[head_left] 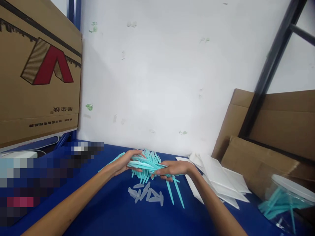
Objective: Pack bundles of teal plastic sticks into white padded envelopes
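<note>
Between my two hands is a bundle of long, thin turquoise plastic sticks (144, 164), held sideways above the table. My left hand (125, 162) grips its left end, the fingers closed round it. At the other end, my right hand (174, 168) has thumb and fingers closed on the sticks. Behind and below the bundle lies a heap of the same sticks (152, 155), partly hidden by my hands. Two loose sticks (178, 193) lie below my right hand. Several small translucent sleeve-like pieces (147, 192) are scattered nearer to me.
White flat envelopes or sheets (216, 173) lie to the right. A clear tub (287, 200) with a white lid holds more turquoise sticks. Cardboard (256, 160) stands behind it. A large printed box (49, 98) is at the left, a white wall (157, 82) behind the blue table (123, 216).
</note>
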`<state>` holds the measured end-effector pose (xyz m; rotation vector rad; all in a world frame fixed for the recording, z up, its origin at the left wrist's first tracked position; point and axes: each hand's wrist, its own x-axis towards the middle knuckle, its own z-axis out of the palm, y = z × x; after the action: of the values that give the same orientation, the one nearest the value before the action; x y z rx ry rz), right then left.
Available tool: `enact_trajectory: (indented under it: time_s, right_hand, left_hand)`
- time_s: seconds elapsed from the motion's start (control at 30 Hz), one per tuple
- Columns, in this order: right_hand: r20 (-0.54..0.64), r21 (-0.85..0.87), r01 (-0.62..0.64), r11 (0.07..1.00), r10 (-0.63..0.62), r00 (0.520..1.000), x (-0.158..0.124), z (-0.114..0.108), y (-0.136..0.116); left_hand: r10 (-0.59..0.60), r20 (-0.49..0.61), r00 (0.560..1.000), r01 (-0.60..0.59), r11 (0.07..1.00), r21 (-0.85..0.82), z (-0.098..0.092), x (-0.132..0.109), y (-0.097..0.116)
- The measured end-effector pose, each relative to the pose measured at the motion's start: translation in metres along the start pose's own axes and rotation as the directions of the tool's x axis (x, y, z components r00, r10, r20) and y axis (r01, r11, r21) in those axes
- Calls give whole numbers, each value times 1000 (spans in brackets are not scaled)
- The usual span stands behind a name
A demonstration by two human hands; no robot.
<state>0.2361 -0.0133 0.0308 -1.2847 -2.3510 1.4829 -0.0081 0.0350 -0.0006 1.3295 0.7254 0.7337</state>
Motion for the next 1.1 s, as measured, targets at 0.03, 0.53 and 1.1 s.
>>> enact_trajectory:
  time_s: [0.03,0.53,1.1]
  right_hand:
    - [21,23,13,1000,-14,1000,1,0,1]
    - [41,130,38,991,-44,998,13,9,1]
    - [-44,273,97,957,-88,995,9,12,-4]
  left_hand:
    - [23,-2,1000,-23,999,27,3,0,0]
    - [314,-112,943,-154,709,688,26,-6,-7]
    - [535,-78,841,-116,320,940,24,-6,-3]
